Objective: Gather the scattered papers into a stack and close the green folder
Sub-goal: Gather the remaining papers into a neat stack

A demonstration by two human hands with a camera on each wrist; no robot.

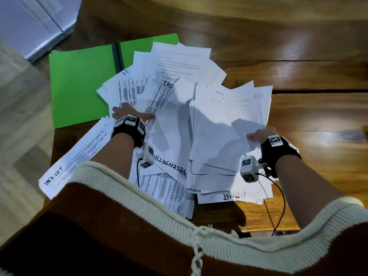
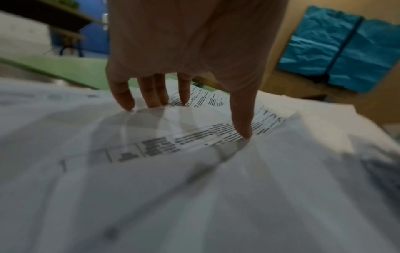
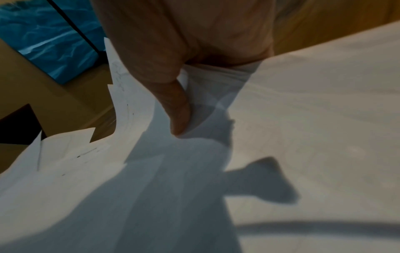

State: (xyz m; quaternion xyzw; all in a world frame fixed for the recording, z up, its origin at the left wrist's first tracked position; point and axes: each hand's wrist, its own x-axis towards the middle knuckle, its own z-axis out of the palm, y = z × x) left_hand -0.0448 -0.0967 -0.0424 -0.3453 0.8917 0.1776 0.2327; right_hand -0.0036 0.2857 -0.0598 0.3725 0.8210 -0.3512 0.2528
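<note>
The green folder (image 1: 79,82) lies open at the table's far left, its right flap partly buried under paper. A loose heap of white papers (image 1: 179,120) covers the table's middle. My left hand (image 1: 129,114) lies on the heap's left part, its straight, spread fingers (image 2: 151,95) pressing on printed sheets (image 2: 194,140). My right hand (image 1: 258,136) grips the near right corner of a lifted bundle of sheets (image 1: 229,116). Its thumb (image 3: 177,109) pinches the top of that bundle (image 3: 303,119); the other fingers are hidden beneath.
The wooden table (image 1: 298,46) is bare to the right and behind. A pale box (image 1: 35,22) stands off its far left corner. One sheet marked TASK LIST (image 1: 75,164) overhangs the left edge. A crumpled blue sheet (image 2: 346,51) hangs on the far wall.
</note>
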